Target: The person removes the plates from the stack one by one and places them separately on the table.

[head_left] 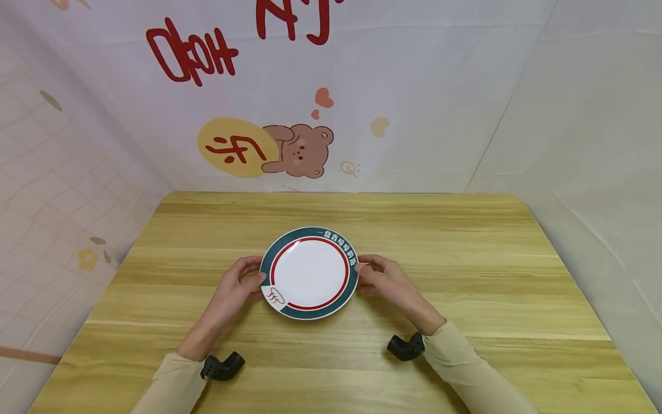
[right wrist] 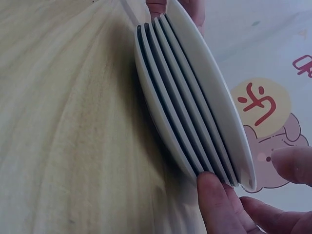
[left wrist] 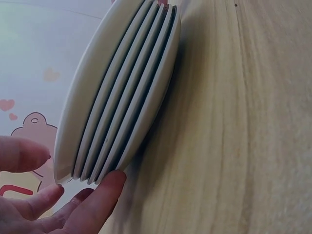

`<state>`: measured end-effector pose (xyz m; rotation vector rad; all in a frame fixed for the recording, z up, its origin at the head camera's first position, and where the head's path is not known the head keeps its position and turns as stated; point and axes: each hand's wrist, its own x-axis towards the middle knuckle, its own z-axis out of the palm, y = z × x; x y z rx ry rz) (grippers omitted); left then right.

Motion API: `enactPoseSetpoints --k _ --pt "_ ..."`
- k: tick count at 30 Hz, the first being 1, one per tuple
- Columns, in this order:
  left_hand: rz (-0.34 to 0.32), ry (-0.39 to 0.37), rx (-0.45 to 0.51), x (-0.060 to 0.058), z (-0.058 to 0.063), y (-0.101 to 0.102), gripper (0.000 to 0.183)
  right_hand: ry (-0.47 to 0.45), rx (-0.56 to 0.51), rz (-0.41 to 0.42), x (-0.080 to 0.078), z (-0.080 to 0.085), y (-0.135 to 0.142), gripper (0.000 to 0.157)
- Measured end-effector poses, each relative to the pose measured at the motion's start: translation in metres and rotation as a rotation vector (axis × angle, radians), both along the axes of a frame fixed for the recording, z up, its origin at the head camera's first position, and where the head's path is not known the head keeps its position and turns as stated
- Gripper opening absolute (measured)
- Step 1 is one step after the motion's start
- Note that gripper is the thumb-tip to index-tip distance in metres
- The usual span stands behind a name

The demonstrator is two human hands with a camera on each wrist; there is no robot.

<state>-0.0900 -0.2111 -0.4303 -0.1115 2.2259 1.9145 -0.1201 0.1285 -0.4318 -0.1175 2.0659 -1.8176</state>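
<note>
A stack of several plates stands on the wooden table (head_left: 320, 368). Its top plate (head_left: 310, 273) has a white centre, a red ring and a dark green rim with white characters. From the side, the pale edges of the stacked plates (left wrist: 117, 97) show one above another. My left hand (head_left: 240, 284) holds the stack's left side, fingertips against the lower rims and thumb at the top rim. On the opposite side my right hand (head_left: 385, 282) holds it likewise, its fingers (right wrist: 214, 200) touching the stacked edges (right wrist: 180, 107). Some fingers are hidden under the rims.
Behind the table hangs a pale backdrop (head_left: 414, 75) with red characters and a printed bear (head_left: 305, 150). More pale cloth (head_left: 595, 144) borders the right side. A black bracket (head_left: 223, 366) sits at the left wrist, and another black bracket (head_left: 405, 347) at the right.
</note>
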Motion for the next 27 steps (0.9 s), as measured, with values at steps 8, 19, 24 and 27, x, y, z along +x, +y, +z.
enactPoseSetpoints --k 8,19,24,27 --pt "0.008 0.002 0.033 0.002 -0.004 -0.002 0.053 0.008 -0.002 0.003 -0.002 -0.005 -0.002 0.050" --pt "-0.008 -0.043 0.092 0.004 -0.012 -0.004 0.063 0.016 0.106 -0.037 -0.007 -0.005 -0.009 0.047" --pt "-0.019 -0.064 0.112 0.006 -0.013 -0.003 0.065 0.008 0.103 -0.039 -0.009 -0.004 -0.009 0.040" --pt "-0.021 -0.073 0.127 0.007 -0.012 -0.003 0.066 -0.014 0.077 -0.042 -0.011 -0.004 -0.008 0.037"
